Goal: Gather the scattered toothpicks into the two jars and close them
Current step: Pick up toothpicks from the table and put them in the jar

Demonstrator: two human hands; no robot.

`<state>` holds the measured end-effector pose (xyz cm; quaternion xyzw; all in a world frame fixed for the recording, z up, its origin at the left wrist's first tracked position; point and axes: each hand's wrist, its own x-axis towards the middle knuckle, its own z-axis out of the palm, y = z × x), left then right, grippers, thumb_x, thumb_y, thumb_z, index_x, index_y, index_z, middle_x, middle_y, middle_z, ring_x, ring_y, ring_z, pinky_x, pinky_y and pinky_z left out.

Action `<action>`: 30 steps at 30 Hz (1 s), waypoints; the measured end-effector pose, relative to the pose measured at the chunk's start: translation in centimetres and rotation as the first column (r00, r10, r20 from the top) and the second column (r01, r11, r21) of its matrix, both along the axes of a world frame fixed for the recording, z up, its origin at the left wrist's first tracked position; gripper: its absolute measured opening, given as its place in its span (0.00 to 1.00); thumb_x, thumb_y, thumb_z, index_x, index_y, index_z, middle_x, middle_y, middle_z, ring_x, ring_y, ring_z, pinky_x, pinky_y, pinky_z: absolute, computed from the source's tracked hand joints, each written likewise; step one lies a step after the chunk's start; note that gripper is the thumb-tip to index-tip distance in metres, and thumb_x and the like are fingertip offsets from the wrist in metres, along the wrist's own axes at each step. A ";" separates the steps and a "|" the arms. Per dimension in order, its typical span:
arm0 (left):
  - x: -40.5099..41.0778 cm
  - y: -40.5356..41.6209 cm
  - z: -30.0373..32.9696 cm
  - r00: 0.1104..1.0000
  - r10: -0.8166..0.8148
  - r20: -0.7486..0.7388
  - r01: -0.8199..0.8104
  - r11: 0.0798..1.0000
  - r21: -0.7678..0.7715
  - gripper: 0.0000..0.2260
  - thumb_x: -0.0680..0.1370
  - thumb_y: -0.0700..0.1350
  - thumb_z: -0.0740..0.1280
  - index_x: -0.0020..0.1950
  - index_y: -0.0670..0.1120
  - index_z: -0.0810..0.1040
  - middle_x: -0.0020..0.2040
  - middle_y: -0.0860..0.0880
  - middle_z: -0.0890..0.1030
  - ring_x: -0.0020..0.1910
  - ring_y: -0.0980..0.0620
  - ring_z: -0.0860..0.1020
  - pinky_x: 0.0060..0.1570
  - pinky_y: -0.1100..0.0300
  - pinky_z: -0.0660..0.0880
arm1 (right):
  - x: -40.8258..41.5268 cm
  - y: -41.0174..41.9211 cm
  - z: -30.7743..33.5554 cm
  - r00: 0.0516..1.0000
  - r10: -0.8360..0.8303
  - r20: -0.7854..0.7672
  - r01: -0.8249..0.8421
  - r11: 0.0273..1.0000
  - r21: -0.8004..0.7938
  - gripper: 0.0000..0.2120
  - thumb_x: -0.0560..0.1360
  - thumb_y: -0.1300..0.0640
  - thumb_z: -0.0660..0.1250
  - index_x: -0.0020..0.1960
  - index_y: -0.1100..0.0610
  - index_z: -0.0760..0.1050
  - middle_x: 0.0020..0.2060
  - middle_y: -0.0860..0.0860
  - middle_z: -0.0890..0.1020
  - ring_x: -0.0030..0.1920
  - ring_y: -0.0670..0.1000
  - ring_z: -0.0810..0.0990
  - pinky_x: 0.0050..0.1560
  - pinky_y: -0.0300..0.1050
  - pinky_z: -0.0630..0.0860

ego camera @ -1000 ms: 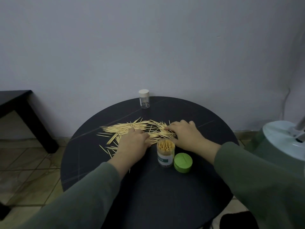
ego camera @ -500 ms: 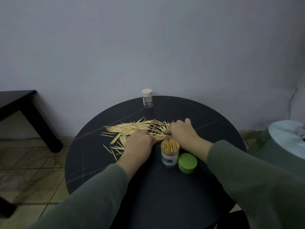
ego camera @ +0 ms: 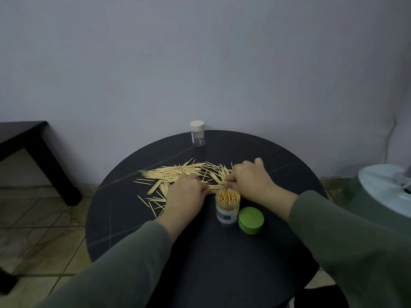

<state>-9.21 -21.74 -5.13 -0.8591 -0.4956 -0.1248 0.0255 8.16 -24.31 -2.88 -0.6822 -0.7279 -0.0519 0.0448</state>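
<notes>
both hands down on the toothpick pile (ego camera: 189,172), mid-surface (ego camera: 222,263). left hand (ego camera: 185,192) knuckles up, fingers curled onto the sticks w/ tips toward the right hand; looks like it's pinching a small bunch, but the pinch itself is under the palm, so can't tell for sure. right hand (ego camera: 250,177) fingers bent down, gripping a few sticks at its near edge, just behind the open jar (ego camera: 227,206). that jar stands upright, nearly full, tips up. green lid (ego camera: 251,220) lies touching it on the right. small jar (ego camera: 197,133), white cap on, at far edge, well apart from the pile; only a stick or two inside.

risks (judgement): right wrist passes close over the open jar, a nudge could tip it & spill. full jar leaves little room, forcing more in could snap or scatter sticks. loose strays near the left edge of pile could roll off. small jar is capped, needs opening first.

hidden: fingertips of both hands, sticks under palms, jar label text unreadable.
</notes>
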 end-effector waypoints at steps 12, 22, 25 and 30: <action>-0.1 0.2 -0.3 0.987 0.021 0.160 -0.020 1.000 -0.009 0.12 0.79 0.56 0.63 0.58 0.56 0.81 0.52 0.56 0.77 0.53 0.53 0.72 0.48 0.58 0.72 | 0.9 -1.7 0.8 0.988 -0.052 -0.142 0.054 0.999 0.010 0.12 0.78 0.45 0.63 0.60 0.43 0.79 0.47 0.41 0.77 0.55 0.47 0.75 0.62 0.51 0.62; -0.6 -0.4 2.5 0.731 0.174 0.660 0.029 0.958 -0.285 0.10 0.77 0.51 0.69 0.55 0.48 0.84 0.54 0.52 0.82 0.53 0.56 0.76 0.57 0.57 0.73 | 1.2 -2.7 1.7 0.564 -0.081 -0.822 0.205 0.978 0.045 0.12 0.76 0.50 0.68 0.58 0.50 0.81 0.42 0.40 0.79 0.49 0.43 0.77 0.60 0.52 0.73; -0.4 -1.6 3.5 0.502 0.280 0.818 0.209 0.879 -0.429 0.12 0.76 0.49 0.70 0.57 0.46 0.83 0.57 0.52 0.82 0.52 0.60 0.75 0.57 0.59 0.70 | 0.5 -3.5 2.4 0.261 -0.042 -0.964 0.209 0.978 0.014 0.13 0.75 0.54 0.69 0.59 0.54 0.80 0.50 0.44 0.82 0.48 0.39 0.77 0.52 0.38 0.74; 0.5 -3.3 3.9 0.343 0.395 0.852 0.396 0.762 -0.512 0.11 0.76 0.49 0.69 0.56 0.48 0.83 0.52 0.60 0.81 0.53 0.64 0.74 0.60 0.54 0.69 | -0.6 -4.3 2.5 0.011 0.003 -1.000 0.201 0.979 0.005 0.14 0.75 0.54 0.70 0.59 0.56 0.79 0.52 0.41 0.81 0.50 0.36 0.75 0.44 0.30 0.68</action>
